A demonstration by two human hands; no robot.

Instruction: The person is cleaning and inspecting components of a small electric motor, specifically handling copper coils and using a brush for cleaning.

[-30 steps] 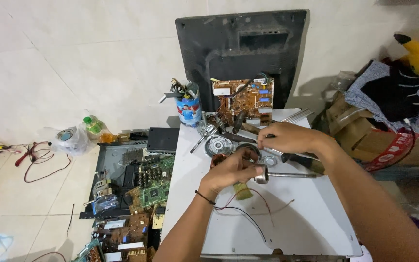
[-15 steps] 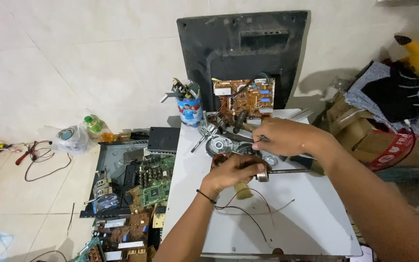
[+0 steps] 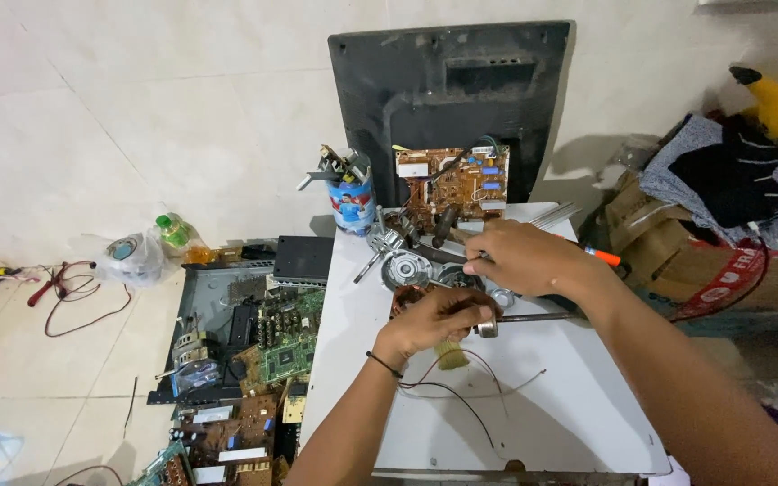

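My left hand (image 3: 432,322) is closed over a small metal motor part (image 3: 485,326) with thin red and black wires (image 3: 461,396) trailing toward me across the white table (image 3: 578,405). My right hand (image 3: 524,259) hovers just behind it, fingers pinched on a slim tool whose orange handle (image 3: 603,256) sticks out to the right; its tip is hidden by the fingers. Round metal discs (image 3: 407,268) and other loose parts lie right behind both hands.
A brown circuit board (image 3: 452,184) leans on a black monitor back (image 3: 452,99) at the table's far edge, beside a blue tool cup (image 3: 351,200). Circuit boards (image 3: 254,360) crowd the floor at left. A box of clothes (image 3: 722,225) stands at right.
My right hand has drawn back and slightly left toward the parts pile. My left hand has stayed on the motor part.
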